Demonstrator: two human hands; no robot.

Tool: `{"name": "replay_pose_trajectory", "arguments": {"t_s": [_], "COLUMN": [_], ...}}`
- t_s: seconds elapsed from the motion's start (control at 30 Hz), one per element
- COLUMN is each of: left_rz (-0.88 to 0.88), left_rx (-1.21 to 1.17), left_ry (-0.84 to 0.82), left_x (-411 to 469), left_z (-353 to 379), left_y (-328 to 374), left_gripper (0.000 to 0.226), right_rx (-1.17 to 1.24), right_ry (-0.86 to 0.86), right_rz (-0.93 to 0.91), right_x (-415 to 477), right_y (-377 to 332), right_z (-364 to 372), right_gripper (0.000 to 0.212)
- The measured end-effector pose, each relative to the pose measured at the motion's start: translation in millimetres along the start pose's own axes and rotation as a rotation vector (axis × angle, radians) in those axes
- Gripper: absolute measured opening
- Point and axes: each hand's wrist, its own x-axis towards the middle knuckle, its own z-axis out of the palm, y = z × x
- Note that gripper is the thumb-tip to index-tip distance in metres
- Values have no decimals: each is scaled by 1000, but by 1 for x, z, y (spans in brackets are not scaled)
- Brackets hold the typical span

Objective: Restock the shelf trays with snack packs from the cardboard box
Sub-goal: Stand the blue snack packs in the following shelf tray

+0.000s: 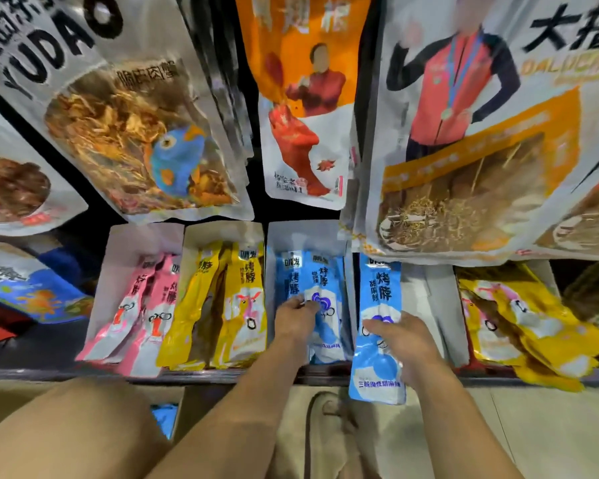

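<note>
Right hand (400, 335), fingers wrapped round a slim glossy blue snack pack (380, 288) at the shelf edge (222, 373); left hand (296, 318), fingers pinching crinkly blue packs (329, 278) in a white tray (305, 236); big hanging pouches (446, 133) overhang the tray backs.

shelf (222, 373), white trays (142, 236), snack packs (242, 305)

Both my forearms stretch forward (bare, side by side); my left hand (296, 316) pinches a blue pack (325, 292), my right hand (400, 335) grips a second pack (381, 288).
</note>
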Motion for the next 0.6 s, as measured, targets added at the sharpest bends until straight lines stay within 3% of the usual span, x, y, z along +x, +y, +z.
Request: {"name": "replay_pose_trajectory", "arguments": {"t_s": [0.4,0.6], "left_rz": [119,168], "left_rx": [450,553], "left_ry": [66,-45], "left_x": [3,-10], "left_z": [16,6], "left_y": [-19,-15], "left_gripper": [13,25], "right_rx": [36,-12], "right_ry": [11,-5], "right_rz": [63,67], "right_x": [7,2], "right_y": [4,3], "right_z": [-14,-7], "right_gripper": [35,35]}}
